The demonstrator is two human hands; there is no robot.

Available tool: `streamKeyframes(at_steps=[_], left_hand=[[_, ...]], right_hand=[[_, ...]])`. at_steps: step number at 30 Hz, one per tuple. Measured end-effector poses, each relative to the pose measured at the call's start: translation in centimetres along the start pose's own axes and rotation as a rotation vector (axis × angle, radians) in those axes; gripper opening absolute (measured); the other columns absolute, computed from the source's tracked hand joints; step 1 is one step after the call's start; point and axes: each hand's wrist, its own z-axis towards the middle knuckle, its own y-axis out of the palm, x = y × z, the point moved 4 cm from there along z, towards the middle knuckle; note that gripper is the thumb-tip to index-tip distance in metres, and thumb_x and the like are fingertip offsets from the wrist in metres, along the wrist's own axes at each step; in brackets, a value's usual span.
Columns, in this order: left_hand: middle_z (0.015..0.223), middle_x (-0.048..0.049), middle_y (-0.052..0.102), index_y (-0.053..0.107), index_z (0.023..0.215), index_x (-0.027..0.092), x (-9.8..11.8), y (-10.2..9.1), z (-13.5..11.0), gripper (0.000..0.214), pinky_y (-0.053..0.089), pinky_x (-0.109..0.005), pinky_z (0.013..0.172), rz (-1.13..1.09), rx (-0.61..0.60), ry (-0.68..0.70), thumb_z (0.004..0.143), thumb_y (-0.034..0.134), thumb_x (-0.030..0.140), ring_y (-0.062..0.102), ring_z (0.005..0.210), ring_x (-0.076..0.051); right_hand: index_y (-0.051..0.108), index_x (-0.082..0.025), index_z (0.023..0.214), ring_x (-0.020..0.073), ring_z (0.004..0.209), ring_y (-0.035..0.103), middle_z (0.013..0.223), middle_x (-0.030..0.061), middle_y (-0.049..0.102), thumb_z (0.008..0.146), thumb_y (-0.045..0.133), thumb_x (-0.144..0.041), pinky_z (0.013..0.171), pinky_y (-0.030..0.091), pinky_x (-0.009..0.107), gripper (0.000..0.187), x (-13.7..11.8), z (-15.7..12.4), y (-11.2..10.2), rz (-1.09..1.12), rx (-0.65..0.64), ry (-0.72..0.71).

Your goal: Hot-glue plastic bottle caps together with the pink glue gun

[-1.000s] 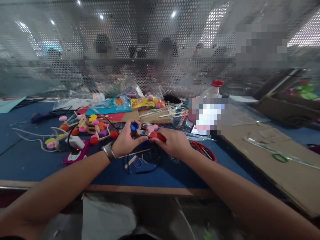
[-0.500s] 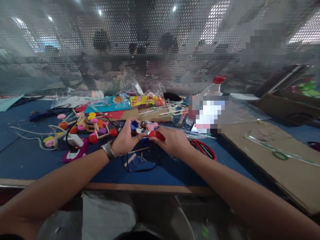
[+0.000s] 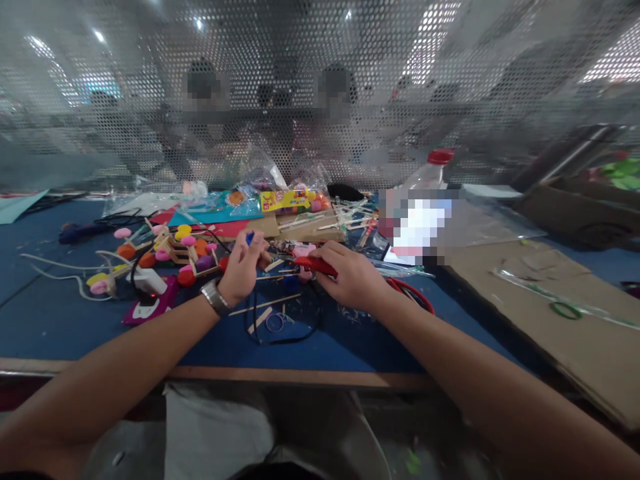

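Note:
My left hand [image 3: 242, 268], with a metal-banded watch at the wrist, is closed around a small blue piece [image 3: 250, 237]; most of it is hidden by the fingers. To its right, my right hand [image 3: 349, 273] grips a red utility knife [image 3: 319, 266]. A thin, dark front part of the knife points left, toward the left hand, but the two hands are apart. A pink piece [image 3: 303, 249] lies just behind the knife. Below the hands, thin wooden sticks [image 3: 265, 305] and a black cord loop [image 3: 287, 342] rest on the blue tabletop [image 3: 350, 350].
Stick frames with coloured round pieces [image 3: 187, 257] stand left, beside a purple power strip [image 3: 150, 307] with a white plug. A lit screen [image 3: 417, 230] and a red-capped bottle [image 3: 433, 170] are at right, near flat cardboard [image 3: 555, 333]. Perforated metal mesh [image 3: 300, 133] rises behind.
My left hand has drawn back leftward and turned upward with the blue piece, away from the knife. My right hand has stayed nearly in place, and more of the red knife shows.

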Motion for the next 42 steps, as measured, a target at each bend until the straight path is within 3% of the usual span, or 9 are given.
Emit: streamKeyframes(at_steps=[3,7,13,19,26,34,42], left_hand=[[0.068,0.0059,0.044,0.048,0.089,0.022,0.0,-0.5,0.6,0.050,0.038,-0.021,0.049,-0.098,0.058,0.002,0.081,0.070,0.066,0.043,0.052,-0.007],[0.071,0.0040,0.047,0.052,0.092,0.021,-0.1,-0.5,0.6,0.050,0.039,-0.021,0.049,-0.121,0.045,0.017,0.081,0.069,0.067,0.043,0.054,-0.008],[0.070,0.0042,0.047,0.054,0.094,0.021,-0.4,0.0,0.1,0.057,0.040,-0.021,0.050,-0.123,-0.024,-0.012,0.073,0.074,0.070,0.044,0.056,-0.008],[0.071,0.0030,0.048,0.053,0.092,0.020,0.0,0.4,-0.1,0.051,0.039,-0.020,0.051,-0.186,-0.016,-0.081,0.083,0.067,0.068,0.045,0.058,-0.008],[0.067,0.0039,0.049,0.052,0.092,0.019,0.4,1.0,-0.5,0.045,0.039,-0.022,0.050,-0.289,-0.070,-0.212,0.085,0.068,0.060,0.045,0.049,-0.008],[0.069,0.0014,0.056,0.055,0.093,0.018,0.7,1.0,-0.8,0.029,0.041,-0.023,0.050,-0.305,-0.074,-0.205,0.085,0.067,0.042,0.051,0.052,-0.010],[0.071,0.0014,0.056,0.058,0.096,0.018,0.3,1.1,-0.8,0.036,0.041,-0.024,0.049,-0.286,-0.122,-0.212,0.084,0.070,0.050,0.053,0.054,-0.012]], right_hand=[[0.068,-0.017,0.116,0.0269,0.107,0.066,0.113,0.0143,0.071,0.098,0.049,-0.033,0.092,0.051,0.037,0.031,0.5,0.2,-0.3,0.104,0.064,0.034],[0.066,-0.017,0.122,0.0274,0.103,0.068,0.112,0.0126,0.074,0.099,0.046,-0.041,0.088,0.052,0.037,0.039,1.7,0.4,-0.3,0.246,0.106,0.200],[0.064,-0.012,0.123,0.0223,0.079,0.066,0.091,0.0086,0.073,0.098,0.045,-0.035,0.072,0.050,0.032,0.038,1.7,0.4,0.1,0.309,-0.009,0.241],[0.060,-0.013,0.127,0.0224,0.083,0.067,0.093,0.0093,0.073,0.099,0.043,-0.031,0.073,0.052,0.032,0.037,0.6,0.4,-0.2,0.340,-0.072,0.171],[0.060,-0.017,0.133,0.0285,0.117,0.066,0.127,0.0152,0.070,0.100,0.047,-0.036,0.100,0.051,0.042,0.040,0.3,0.0,-0.1,0.267,0.018,0.010],[0.063,-0.017,0.131,0.0258,0.105,0.068,0.112,0.0144,0.071,0.103,0.045,-0.039,0.091,0.056,0.040,0.040,0.2,-0.4,-0.2,0.150,0.115,-0.090],[0.063,-0.018,0.131,0.0265,0.107,0.067,0.111,0.0138,0.070,0.102,0.047,-0.041,0.091,0.056,0.041,0.040,0.3,-0.3,-0.1,0.145,0.119,-0.087]])
